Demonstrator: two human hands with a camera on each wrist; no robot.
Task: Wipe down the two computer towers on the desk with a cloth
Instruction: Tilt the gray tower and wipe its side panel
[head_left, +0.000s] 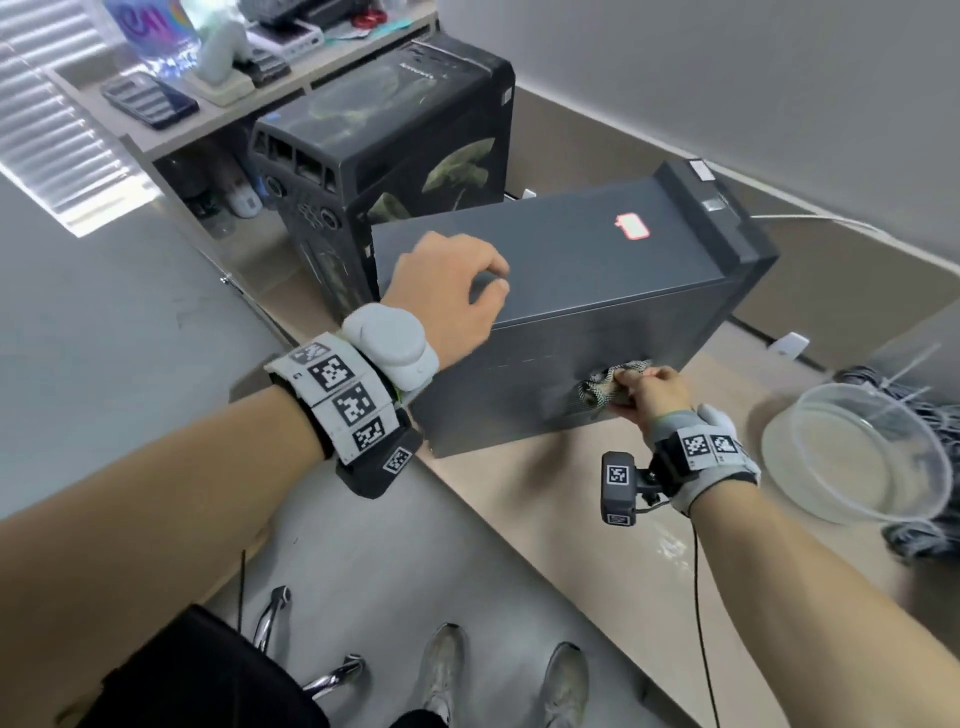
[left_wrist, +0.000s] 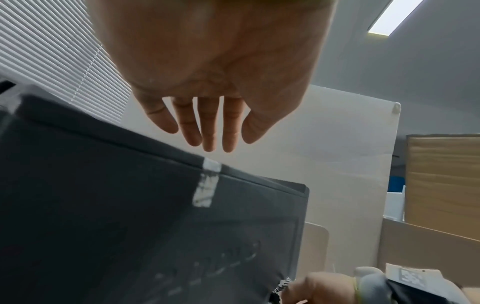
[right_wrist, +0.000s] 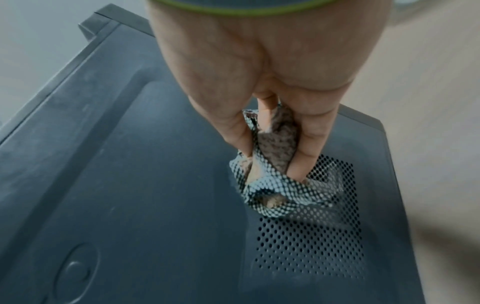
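My right hand (head_left: 655, 391) pinched a bunched checkered cloth (head_left: 602, 387) between thumb and fingers, that grip pressing the wad against the near side panel of the grey tower (head_left: 571, 270). In the right wrist view the cloth (right_wrist: 270, 185) sat on the upper left corner of the panel's perforated vent (right_wrist: 311, 236), my fingertips (right_wrist: 298, 166) pushed down into the fabric.

My left hand (head_left: 452, 291) hovered over the top of the grey tower near its left end, gripping nothing, its fingers loosely curled and slightly spread. From the left wrist view the fingers (left_wrist: 210, 127) hung relaxed above the tower's upper edge, which bore a strip of white tape (left_wrist: 206, 185); I could not tell whether any fingertip touched the case.

The grey tower stood on the bench (head_left: 545, 499) at an angle, with a small red sticker (head_left: 631, 226) on its top. Just behind it, to the left, stood the black tower (head_left: 395, 150), upright, its side showing a greenish pattern; the two cases were close, almost touching at one corner.

To the right on the bench lay a clear plastic bowl (head_left: 857, 457), beside a bundle of grey cables (head_left: 914, 519). A shelf (head_left: 171, 130) behind the black tower carried a phone (head_left: 150, 101) and other small devices.
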